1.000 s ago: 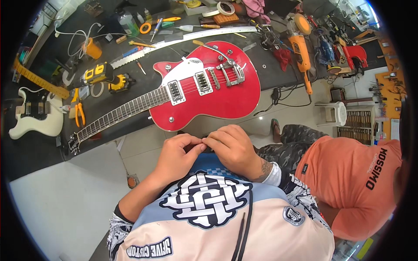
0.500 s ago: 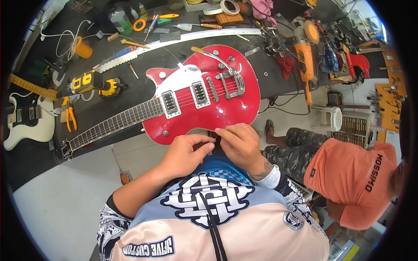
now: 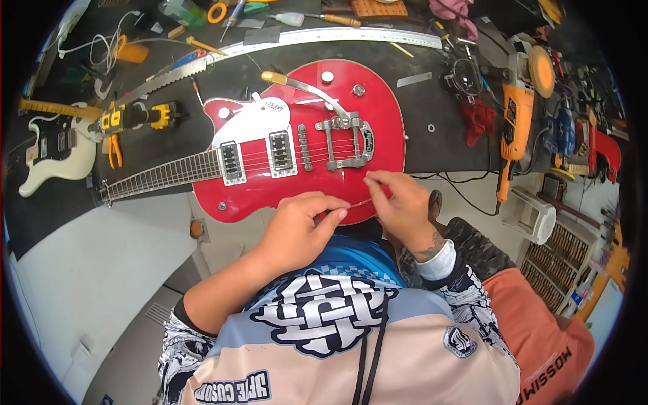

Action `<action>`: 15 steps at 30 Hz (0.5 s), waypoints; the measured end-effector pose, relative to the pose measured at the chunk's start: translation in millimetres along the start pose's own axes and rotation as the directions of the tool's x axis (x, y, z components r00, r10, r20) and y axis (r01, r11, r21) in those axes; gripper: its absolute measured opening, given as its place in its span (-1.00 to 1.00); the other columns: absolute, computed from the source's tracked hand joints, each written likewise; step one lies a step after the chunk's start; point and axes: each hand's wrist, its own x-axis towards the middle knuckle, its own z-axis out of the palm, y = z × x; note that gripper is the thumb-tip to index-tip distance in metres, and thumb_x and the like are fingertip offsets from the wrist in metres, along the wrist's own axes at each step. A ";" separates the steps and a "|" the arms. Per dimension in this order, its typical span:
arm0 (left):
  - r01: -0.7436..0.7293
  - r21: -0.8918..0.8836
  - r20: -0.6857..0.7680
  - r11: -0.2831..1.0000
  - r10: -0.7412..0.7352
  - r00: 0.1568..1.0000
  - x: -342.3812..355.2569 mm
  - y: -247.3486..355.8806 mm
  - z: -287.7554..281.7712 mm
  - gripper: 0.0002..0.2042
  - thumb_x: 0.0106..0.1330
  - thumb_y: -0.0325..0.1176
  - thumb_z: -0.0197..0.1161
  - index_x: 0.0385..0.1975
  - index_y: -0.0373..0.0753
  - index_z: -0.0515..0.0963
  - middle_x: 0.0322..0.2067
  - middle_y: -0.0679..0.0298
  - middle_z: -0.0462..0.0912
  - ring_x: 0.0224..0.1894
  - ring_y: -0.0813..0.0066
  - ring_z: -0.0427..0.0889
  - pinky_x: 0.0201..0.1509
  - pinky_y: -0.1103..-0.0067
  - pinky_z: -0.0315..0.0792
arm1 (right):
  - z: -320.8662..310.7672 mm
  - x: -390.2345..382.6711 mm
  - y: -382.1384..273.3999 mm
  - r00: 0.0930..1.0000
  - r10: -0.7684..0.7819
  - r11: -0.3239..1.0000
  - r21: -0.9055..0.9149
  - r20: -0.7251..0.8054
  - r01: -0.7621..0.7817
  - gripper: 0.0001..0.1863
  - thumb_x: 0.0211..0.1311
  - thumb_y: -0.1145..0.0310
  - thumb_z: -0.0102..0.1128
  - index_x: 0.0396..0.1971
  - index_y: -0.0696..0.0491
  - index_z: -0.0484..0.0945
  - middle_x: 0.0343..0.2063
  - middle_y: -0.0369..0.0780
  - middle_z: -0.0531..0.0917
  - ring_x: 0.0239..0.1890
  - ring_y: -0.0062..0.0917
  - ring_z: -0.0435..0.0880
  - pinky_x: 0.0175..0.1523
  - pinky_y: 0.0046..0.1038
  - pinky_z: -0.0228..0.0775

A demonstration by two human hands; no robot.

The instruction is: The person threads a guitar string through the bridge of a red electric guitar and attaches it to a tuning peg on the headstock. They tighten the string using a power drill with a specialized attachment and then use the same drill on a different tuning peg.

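Observation:
A thin string stretches between my two hands just above the lower edge of a red electric guitar. Its left end is pinched between the thumb and fingers of my left hand. On the other side my right hand is closed on it, thumb and index finger together near the guitar's lower right edge. The guitar lies face up on the dark workbench, its neck pointing left. A metal vibrato arm with a yellowish tip crosses the body above the bridge.
A white guitar, a yellow-black cordless drill and orange pliers lie at left. Behind runs a long steel ruler. An orange angle polisher is at right. A person in an orange shirt is close by at lower right.
My hands have moved slightly apart and the right hand has shifted right, with the string visible between them. The view has shifted; the other person now appears lower and nearer.

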 end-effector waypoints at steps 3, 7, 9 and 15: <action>-0.021 -0.015 -0.086 1.000 0.019 0.996 11.7 -5.5 11.0 -0.83 0.36 -0.42 0.34 -0.13 -0.32 0.71 -0.36 0.23 0.70 -0.48 0.64 0.54 -0.37 0.63 0.44 | 3.2 5.4 13.7 0.961 0.276 0.933 0.238 0.002 -0.269 -0.88 0.20 0.54 0.37 -0.26 0.18 0.72 -0.39 -0.14 0.78 -0.35 -0.46 0.80 -0.22 -0.48 0.61; 0.046 -0.101 0.001 0.994 -0.046 0.999 22.3 3.3 17.1 -0.74 0.35 -0.44 0.36 0.01 -0.33 0.64 -0.37 0.33 0.66 -0.43 0.75 0.53 -0.35 0.69 0.43 | -2.3 7.3 24.4 0.871 0.458 0.644 0.610 0.177 -0.462 -0.80 0.40 0.54 0.22 -0.05 0.30 0.56 -0.22 -0.06 0.77 -0.17 -0.50 0.78 -0.02 -0.52 0.61; 0.106 -0.311 0.040 0.944 -0.098 0.994 29.4 -0.8 21.5 -0.72 0.37 -0.44 0.33 0.05 -0.35 0.61 -0.36 0.34 0.66 -0.38 0.74 0.55 -0.30 0.70 0.45 | -2.1 6.8 26.9 0.868 0.470 0.591 0.672 0.162 -0.445 -0.81 0.40 0.55 0.23 -0.07 0.28 0.51 -0.22 -0.05 0.77 -0.16 -0.51 0.78 -0.01 -0.53 0.60; 0.019 -0.456 -0.122 0.890 -0.083 0.989 57.3 -24.8 44.6 -0.76 0.39 -0.37 0.32 -0.03 -0.35 0.61 -0.36 0.27 0.72 -0.52 0.75 0.49 -0.44 0.66 0.39 | 0.6 6.5 17.6 0.905 0.410 0.607 0.706 0.115 -0.365 -0.78 0.37 0.56 0.26 -0.13 0.22 0.40 -0.23 -0.05 0.76 -0.13 -0.52 0.77 0.02 -0.53 0.58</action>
